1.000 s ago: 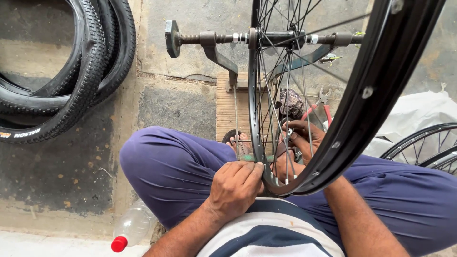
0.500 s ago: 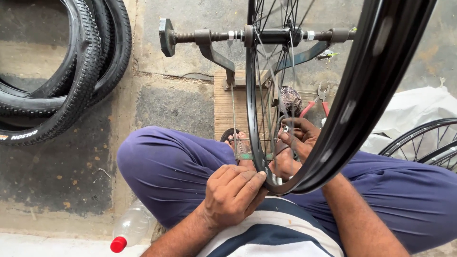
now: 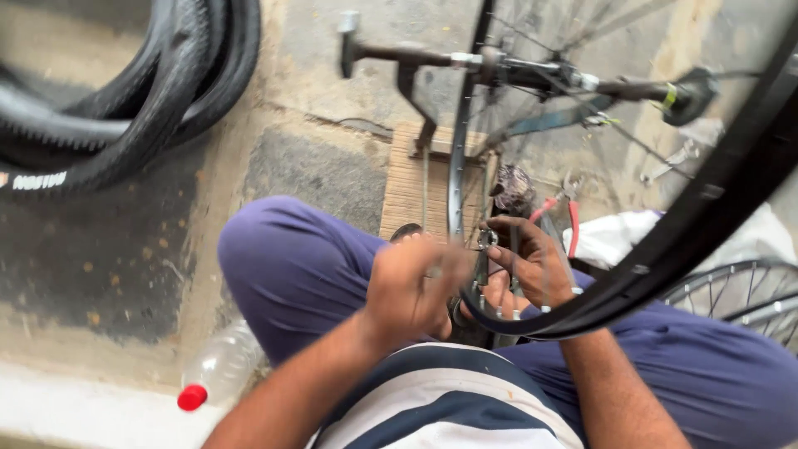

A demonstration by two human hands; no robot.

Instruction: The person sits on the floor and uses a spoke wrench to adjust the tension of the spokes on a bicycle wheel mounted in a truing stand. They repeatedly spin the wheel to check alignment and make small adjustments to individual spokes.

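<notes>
I'm looking straight down at my lap, where I sit cross-legged on the concrete floor with a black bicycle wheel rim mounted upright on a truing stand; its lowest arc sits just above my knees, between my two hands. My left hand is curled, fingers pressed together against the near side of the rim at the bottom, though motion blur keeps me from telling whether it pinches a spoke or only steadies the rim. My right hand reaches in among the spokes from the far side, its fingertips closed on a small metal piece at a spoke end, most likely a spoke key on a nipple; it is too small to be sure. I judge the step in hand to be adjusting one spoke at the rim's low point. The next move seems to call for a small, controlled twist with the rim held from turning. Red-handled pliers lie just beyond my right hand, spare tyres lean at upper left, and a plastic bottle with a red cap lies by my left thigh.
</notes>
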